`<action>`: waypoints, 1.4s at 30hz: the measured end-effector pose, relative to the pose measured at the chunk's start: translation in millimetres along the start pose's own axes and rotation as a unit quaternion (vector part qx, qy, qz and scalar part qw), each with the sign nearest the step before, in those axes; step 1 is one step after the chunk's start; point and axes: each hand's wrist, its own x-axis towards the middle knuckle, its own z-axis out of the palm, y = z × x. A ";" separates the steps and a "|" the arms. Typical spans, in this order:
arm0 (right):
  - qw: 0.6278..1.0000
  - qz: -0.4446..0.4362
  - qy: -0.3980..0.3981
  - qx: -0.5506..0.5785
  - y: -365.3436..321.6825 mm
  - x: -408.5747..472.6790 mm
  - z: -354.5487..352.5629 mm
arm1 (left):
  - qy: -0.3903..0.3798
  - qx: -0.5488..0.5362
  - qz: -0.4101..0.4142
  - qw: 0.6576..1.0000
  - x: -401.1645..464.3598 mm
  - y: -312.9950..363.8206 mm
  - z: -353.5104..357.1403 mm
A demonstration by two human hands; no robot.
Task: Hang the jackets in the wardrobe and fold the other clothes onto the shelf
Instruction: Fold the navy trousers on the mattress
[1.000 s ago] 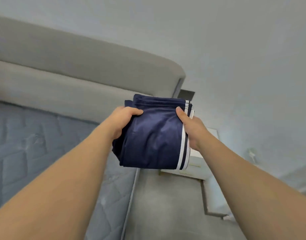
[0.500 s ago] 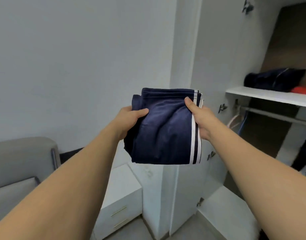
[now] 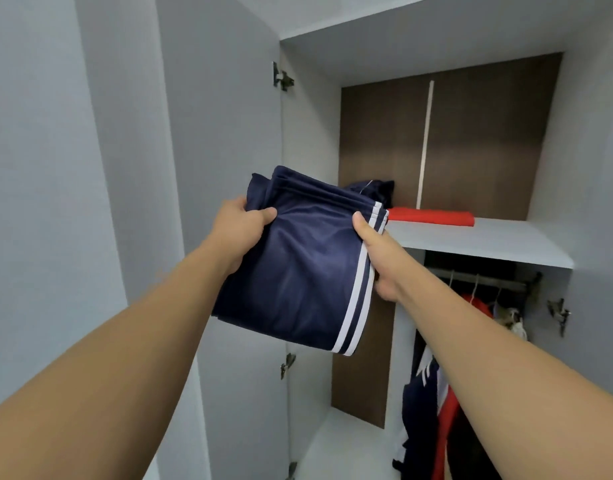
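Left hand (image 3: 241, 226) and right hand (image 3: 376, 252) grip folded navy garment (image 3: 298, 271) between them | before shelf (image 3: 488, 242)

Folded navy garment (image 3: 298, 271) in my hands: smooth cloth, slight sheen. Shelf (image 3: 478, 239) matt white laminate; back panel (image 3: 481, 140) brown woodgrain.

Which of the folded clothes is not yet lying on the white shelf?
The folded navy garment with white stripes, held by both hands; the red and dark navy ones lie on the shelf.
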 end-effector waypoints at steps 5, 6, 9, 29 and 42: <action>0.994 -0.047 0.096 -0.008 -0.3 48.0 -34.7 | -0.069 -0.002 -0.015 0.997 66.7 -10.8 51.3; 0.993 -0.050 0.110 -0.007 -2.1 57.6 -40.3 | -0.086 -0.002 -0.017 0.996 81.5 -13.2 60.5; 0.986 -0.060 0.159 -0.007 -7.3 85.9 -57.6 | -0.141 0.013 -0.029 0.990 127.0 -19.2 87.4; 0.939 -0.001 0.328 -0.102 -110.7 243.5 -289.8 | -0.352 -0.075 0.022 0.933 318.7 -27.3 379.6; 0.938 0.020 0.342 -0.048 -87.0 316.6 -326.7 | -0.519 0.142 -0.028 0.842 425.9 -30.5 443.0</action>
